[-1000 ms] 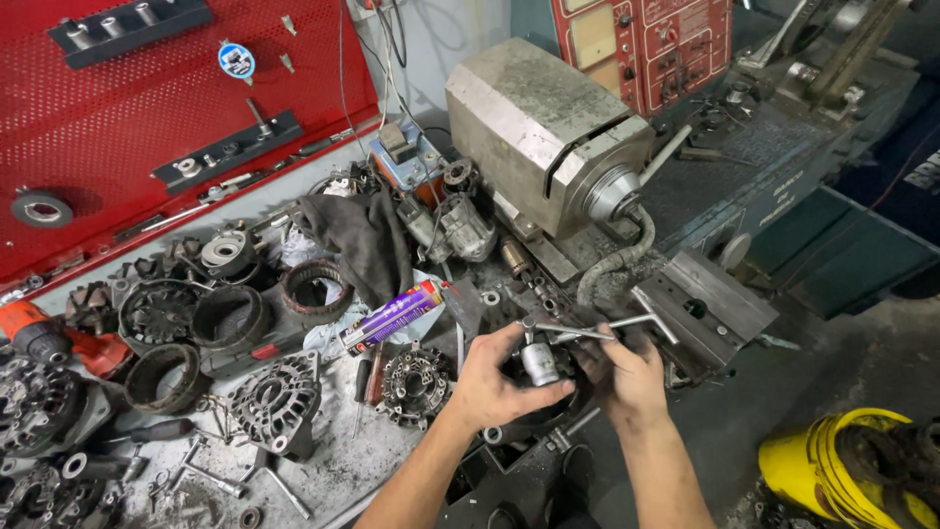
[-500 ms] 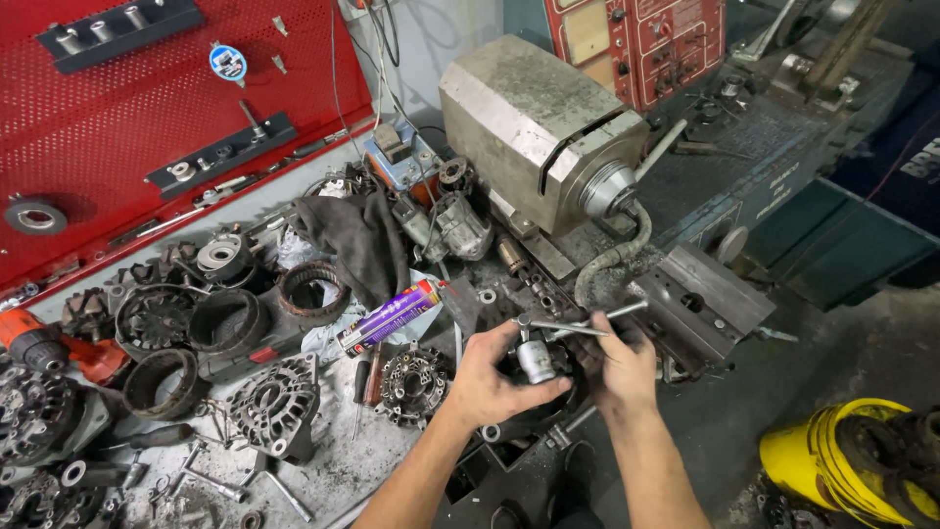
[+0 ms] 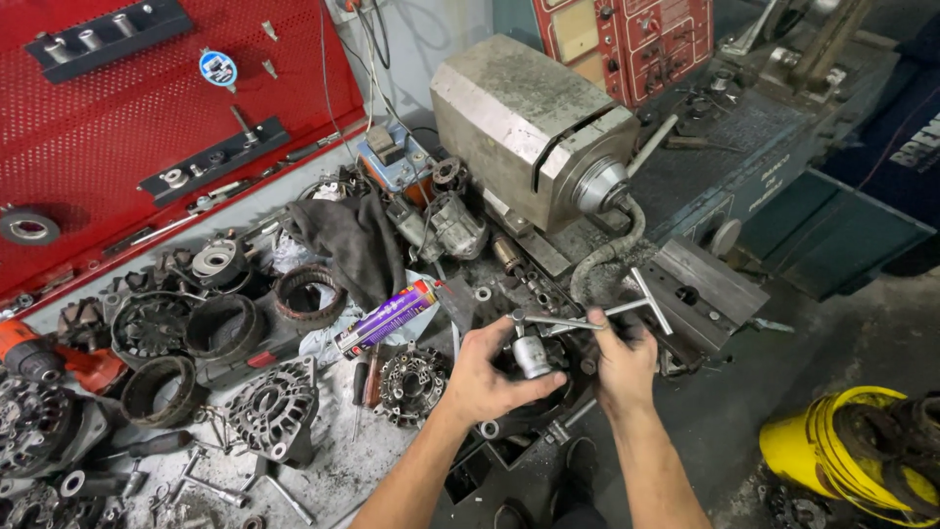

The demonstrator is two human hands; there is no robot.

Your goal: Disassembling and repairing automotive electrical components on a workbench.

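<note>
Grimy and crowded, the grey workbench (image 3: pixel 333 470) carries dismantled alternator parts from edge to edge. Nearest me, the person's left hand (image 3: pixel 487 370) is wrapped around a small silver socket (image 3: pixel 532 356), thumb and fingers closed on it, just above a dark round housing (image 3: pixel 548 392) at the bench's front. Just beside it, the right hand (image 3: pixel 623 360) is closed on the shaft of a steel T-handle wrench (image 3: pixel 597 315), whose shaft runs across to the socket while its crossbar sticks out to the right. To the left of the hands lie a black finned alternator casing (image 3: pixel 271 407) and a purple spray can (image 3: pixel 385 317) on its side. Behind them a dark rag (image 3: pixel 351 240) is draped over parts, and a grey metal machine block (image 3: pixel 529 122) stands close by. Farthest back, a red perforated tool board (image 3: pixel 147 108) holds sockets on black rails. Down on the floor at right sits a yellow bucket (image 3: pixel 832 451).
</note>
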